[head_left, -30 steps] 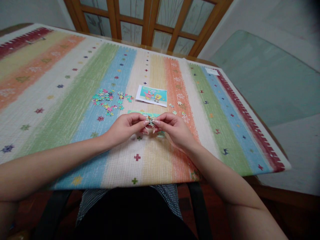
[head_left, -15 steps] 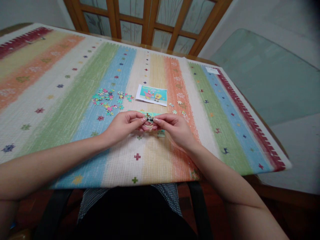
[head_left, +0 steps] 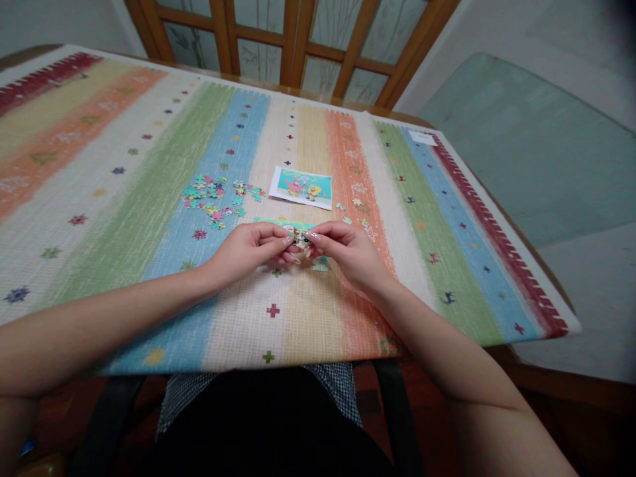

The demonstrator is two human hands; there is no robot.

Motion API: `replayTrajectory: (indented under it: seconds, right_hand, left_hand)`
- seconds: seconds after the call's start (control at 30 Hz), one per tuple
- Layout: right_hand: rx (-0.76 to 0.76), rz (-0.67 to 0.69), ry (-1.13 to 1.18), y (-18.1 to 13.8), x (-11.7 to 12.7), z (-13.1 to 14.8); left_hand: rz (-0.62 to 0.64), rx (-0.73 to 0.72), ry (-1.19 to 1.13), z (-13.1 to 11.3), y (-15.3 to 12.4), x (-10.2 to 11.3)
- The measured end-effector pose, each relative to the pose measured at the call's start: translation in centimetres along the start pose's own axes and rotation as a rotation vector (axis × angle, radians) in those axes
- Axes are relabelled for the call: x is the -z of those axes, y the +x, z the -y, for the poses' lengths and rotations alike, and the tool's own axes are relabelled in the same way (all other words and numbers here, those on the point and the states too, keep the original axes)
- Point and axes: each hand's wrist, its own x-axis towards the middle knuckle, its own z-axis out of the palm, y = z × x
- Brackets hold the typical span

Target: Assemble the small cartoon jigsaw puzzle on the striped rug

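Head-worn view, forward-down over puzzle pieces (head_left: 212,188)

Surfaces: textile, paper and wood, mostly matt

Cloth (head_left: 248,331): woven, ribbed, matt; picture (head_left: 304,188): printed paper, smooth; pieces (head_left: 211,192): look like printed card; held piece (head_left: 301,238): same look, sheen too small to tell; door frame (head_left: 291,46): wood, smooth, faint sheen; panes (head_left: 261,63): frosted, glass-like; green panel (head_left: 536,152): smooth, dull, material uncertain; checked fabric (head_left: 186,397): matt; black garment (head_left: 268,424): matt, weave lost in shadow
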Motion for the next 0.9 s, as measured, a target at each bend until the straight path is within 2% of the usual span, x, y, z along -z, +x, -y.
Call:
replayTrajectory:
  seconds: [0.17, 0.37, 0.47, 0.6, 0.9]
  right_hand:
    - [-0.046, -0.048, 0.052, 0.27, 0.28, -0.23]
    - [-0.102, 0.0, 0.092, 0.31, 0.38, -0.07]
    - [-0.125, 0.015, 0.089, 0.24, 0.4, 0.04]
    - [-0.13, 0.023, 0.088, 0.16, 0.52, -0.02]
    - [-0.077, 0.027, 0.02, 0.04, 0.35, 0.22]
  left_hand:
    - [0.024, 0.0, 0.02, -0.08, -0.07, 0.02]
    - [0.097, -0.036, 0.042, -0.06, -0.32, -0.15]
    - [0.11, -0.004, 0.043, 0.19, -0.37, -0.03]
    - [0.105, 0.039, 0.023, 0.27, -0.35, 0.15]
    - [0.092, -0.013, 0.032, 0.05, -0.15, 0.33]
